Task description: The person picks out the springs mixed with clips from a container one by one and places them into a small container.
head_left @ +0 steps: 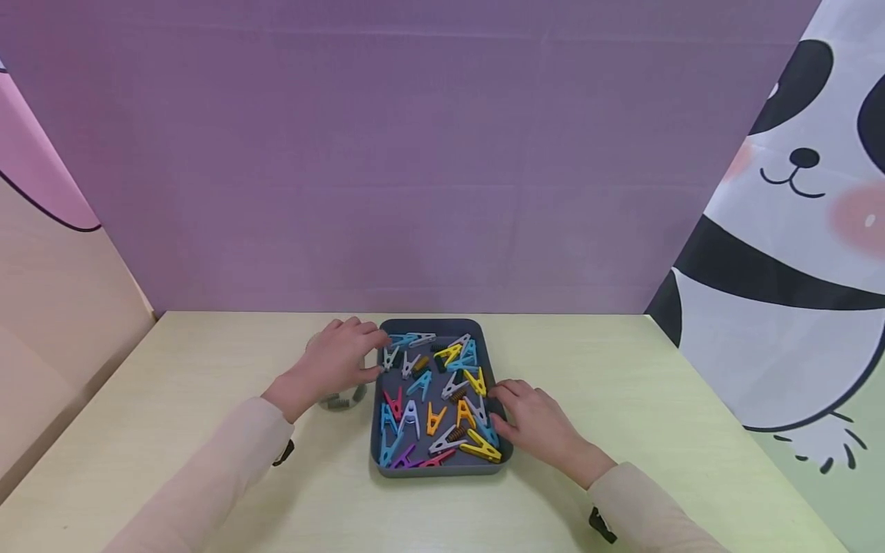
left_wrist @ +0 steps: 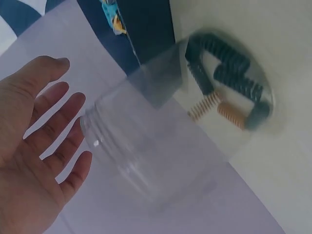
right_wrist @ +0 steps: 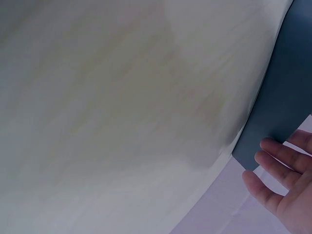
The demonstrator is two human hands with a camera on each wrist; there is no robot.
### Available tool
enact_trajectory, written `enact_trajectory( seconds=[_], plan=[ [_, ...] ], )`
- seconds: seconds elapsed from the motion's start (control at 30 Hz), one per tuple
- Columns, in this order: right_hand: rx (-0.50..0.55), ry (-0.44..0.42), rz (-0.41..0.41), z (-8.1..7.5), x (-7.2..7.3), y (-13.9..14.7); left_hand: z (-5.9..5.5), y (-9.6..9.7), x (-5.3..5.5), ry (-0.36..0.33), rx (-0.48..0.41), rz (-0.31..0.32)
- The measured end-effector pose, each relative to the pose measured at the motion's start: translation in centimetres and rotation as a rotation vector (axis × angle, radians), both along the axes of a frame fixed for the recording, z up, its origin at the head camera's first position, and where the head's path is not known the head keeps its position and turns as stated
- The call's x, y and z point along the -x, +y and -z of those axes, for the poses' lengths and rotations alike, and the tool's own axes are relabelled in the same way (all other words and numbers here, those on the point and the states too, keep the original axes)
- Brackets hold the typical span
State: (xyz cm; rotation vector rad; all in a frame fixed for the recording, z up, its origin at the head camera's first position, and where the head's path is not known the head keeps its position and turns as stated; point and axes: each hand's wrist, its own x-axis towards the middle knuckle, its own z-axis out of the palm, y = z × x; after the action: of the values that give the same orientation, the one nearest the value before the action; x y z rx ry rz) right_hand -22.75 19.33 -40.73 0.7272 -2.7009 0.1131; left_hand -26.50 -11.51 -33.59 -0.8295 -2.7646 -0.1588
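A dark grey tray (head_left: 442, 471) on the table holds several colourful plastic clothes pegs (head_left: 433, 418) and some small coil springs (head_left: 420, 364). Left of it stands a clear jar (left_wrist: 141, 141) with dark and copper springs (left_wrist: 234, 80) at its bottom. My left hand (head_left: 335, 359) is above the jar, its fingers reaching to the tray's left rim. In the left wrist view these fingers are spread loosely beside the jar's mouth, gripping nothing. At the tray's right wall rests my right hand (head_left: 535, 422), fingers loosely bent near or on the rim; exact contact is unclear.
The pale wooden table (head_left: 276, 507) surrounds the tray. A purple cloth backdrop (head_left: 415, 169) rises behind the table's far edge. A printed panda panel (head_left: 781, 269) is at the right, and a pale wall with a pink shape (head_left: 41, 161) at the left.
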Motion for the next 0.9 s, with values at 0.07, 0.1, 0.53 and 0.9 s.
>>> enact_trajectory(
  seconds=[0.07, 0.1, 0.53, 0.9],
  plan=[
    [0.0, -0.003, 0.002, 0.0, 0.0, 0.0, 0.2, 0.5, -0.1, -0.01, 0.008, 0.022],
    [-0.001, -0.004, 0.002, 0.0, 0.0, 0.0, 0.3, 0.7, -0.2, -0.017, 0.01, 0.031],
    [0.017, -0.017, -0.003, -0.1, 0.0, -0.1, 2.4, 3.5, -1.2, -0.06, 0.068, 0.182],
    [0.013, -0.007, 0.004, -0.1, 0.0, -0.1, 3.8, 5.6, -1.9, -0.024, 0.135, 0.287]
  ],
)
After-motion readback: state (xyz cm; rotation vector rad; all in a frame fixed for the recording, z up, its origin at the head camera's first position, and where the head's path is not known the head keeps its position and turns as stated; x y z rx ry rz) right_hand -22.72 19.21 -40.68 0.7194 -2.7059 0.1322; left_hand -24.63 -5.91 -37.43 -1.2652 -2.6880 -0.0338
